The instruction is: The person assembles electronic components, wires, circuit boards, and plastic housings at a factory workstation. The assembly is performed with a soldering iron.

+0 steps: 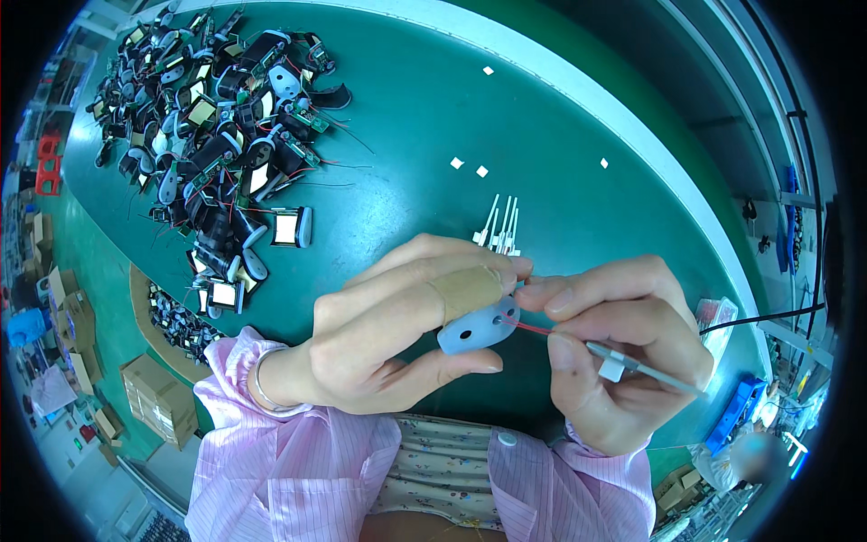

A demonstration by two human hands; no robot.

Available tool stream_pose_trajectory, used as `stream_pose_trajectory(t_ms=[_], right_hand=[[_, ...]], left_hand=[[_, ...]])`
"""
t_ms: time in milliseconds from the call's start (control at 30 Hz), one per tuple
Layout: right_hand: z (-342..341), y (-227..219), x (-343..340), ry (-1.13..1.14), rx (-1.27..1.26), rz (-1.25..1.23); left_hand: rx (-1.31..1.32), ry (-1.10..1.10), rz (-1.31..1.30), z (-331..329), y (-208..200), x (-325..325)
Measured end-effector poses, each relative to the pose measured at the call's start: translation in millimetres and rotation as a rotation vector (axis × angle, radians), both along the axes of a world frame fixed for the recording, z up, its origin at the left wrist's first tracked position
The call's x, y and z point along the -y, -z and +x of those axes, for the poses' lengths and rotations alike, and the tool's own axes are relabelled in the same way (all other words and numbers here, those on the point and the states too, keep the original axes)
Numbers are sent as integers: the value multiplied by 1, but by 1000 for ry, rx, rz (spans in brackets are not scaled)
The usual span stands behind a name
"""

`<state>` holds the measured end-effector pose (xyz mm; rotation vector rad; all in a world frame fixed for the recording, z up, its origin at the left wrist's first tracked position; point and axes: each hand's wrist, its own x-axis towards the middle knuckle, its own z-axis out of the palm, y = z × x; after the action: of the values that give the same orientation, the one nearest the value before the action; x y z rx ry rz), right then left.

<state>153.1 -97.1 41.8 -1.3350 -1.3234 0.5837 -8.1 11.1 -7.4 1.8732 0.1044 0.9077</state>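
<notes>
Just in front of my body, above the green table, my left hand [370,330] grips a rounded grey-blue plastic end piece [479,329] between thumb and fingers. A tan bandage [465,294] wraps one of its fingers. Holes show in the face of the piece, and thin red wires [533,329] run from one of them to my right hand [628,348]. Its fingers are closed on a thin pale lead with a white connector [612,365], and its fingertips are close to the wires. Whatever lies behind the end piece is hidden by my left hand.
A heap of black and grey electronic assemblies [217,144] with loose wires covers the table's far left. Several white connector leads [501,233] lie just beyond my hands. Small white squares [482,172] are scattered farther back. A black cable [768,318] reaches in from the right.
</notes>
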Motion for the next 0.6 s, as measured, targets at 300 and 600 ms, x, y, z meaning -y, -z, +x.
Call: stream_pose_trajectory(t_ms=[300, 600], right_hand=[[6, -7, 1, -93, 126, 34], [12, -9, 0, -165, 135, 4]], left_hand=[[5, 24, -33, -1, -2, -1], [30, 31, -52, -1, 1, 0]])
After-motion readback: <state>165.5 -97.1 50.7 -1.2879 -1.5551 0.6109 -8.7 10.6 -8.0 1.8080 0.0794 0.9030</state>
